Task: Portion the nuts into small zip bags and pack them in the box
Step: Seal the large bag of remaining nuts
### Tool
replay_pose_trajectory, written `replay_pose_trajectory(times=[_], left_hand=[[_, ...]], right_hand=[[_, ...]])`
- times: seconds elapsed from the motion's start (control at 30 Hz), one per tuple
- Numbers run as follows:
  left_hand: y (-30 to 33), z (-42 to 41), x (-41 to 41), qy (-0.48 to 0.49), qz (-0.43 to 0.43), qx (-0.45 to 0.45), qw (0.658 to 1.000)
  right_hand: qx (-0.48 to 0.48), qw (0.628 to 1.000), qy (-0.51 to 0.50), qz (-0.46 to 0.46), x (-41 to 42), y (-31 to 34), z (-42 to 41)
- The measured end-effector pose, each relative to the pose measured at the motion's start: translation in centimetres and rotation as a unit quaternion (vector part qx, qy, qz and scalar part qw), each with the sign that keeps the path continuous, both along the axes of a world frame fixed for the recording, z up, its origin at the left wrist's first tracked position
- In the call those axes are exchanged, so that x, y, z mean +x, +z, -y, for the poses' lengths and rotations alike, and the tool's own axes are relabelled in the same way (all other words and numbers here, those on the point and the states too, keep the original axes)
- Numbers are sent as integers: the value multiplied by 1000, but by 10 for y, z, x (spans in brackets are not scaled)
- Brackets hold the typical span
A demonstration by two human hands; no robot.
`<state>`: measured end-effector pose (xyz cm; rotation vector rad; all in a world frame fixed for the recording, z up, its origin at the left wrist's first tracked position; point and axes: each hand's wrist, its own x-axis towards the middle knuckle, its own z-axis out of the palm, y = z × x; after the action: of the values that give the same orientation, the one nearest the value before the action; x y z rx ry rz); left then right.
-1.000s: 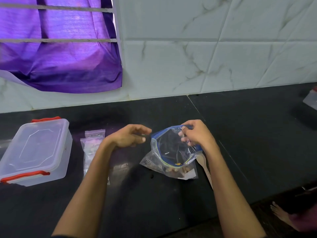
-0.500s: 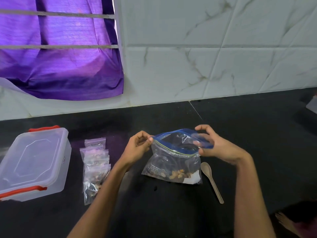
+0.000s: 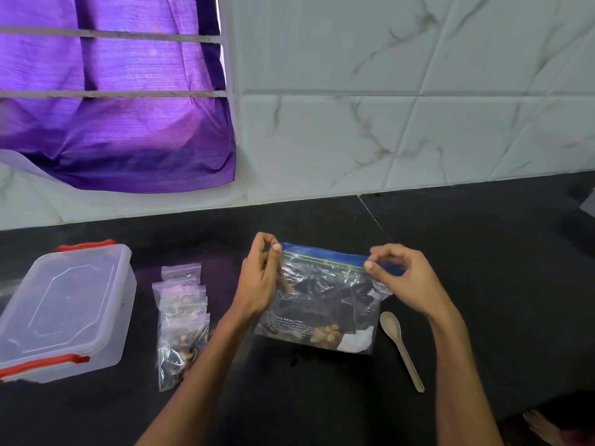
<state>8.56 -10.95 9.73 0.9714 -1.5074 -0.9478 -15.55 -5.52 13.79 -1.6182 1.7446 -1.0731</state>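
Note:
A large clear zip bag (image 3: pixel 322 300) with a blue zip strip stands on the black counter, a few nuts (image 3: pixel 325 333) left at its bottom. My left hand (image 3: pixel 259 278) pinches the left end of the zip strip. My right hand (image 3: pixel 401 278) pinches the right end, and the strip is pulled flat between them. Several small zip bags (image 3: pixel 182 320) filled with nuts lie in an overlapping row to the left. The clear plastic box (image 3: pixel 64 310), lid on with red clips, sits at the far left.
A wooden spoon (image 3: pixel 401 346) lies on the counter (image 3: pixel 483 284) just right of the large bag. A marble-tiled wall and a purple curtain (image 3: pixel 122 123) rise behind the counter. A bare foot (image 3: pixel 544 426) shows at the lower right, beyond the counter's front edge.
The large bag's mouth was wide open a second ago; my hands have moved apart to its two ends and the zip strip is now stretched flat and straight.

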Motion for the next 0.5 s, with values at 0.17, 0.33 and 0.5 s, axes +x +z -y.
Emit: replay_pose_trajectory(times=[0.17, 0.33, 0.5], left_hand=[[-2, -2, -6, 6, 31, -20, 999], [-6, 0, -4, 15, 73, 11, 997], [-9, -2, -5, -31, -67, 108, 991]], right_hand=[[15, 979, 106, -174, 56, 27, 20], [70, 954, 148, -252, 82, 25, 45], [110, 950, 166, -241, 82, 25, 54]])
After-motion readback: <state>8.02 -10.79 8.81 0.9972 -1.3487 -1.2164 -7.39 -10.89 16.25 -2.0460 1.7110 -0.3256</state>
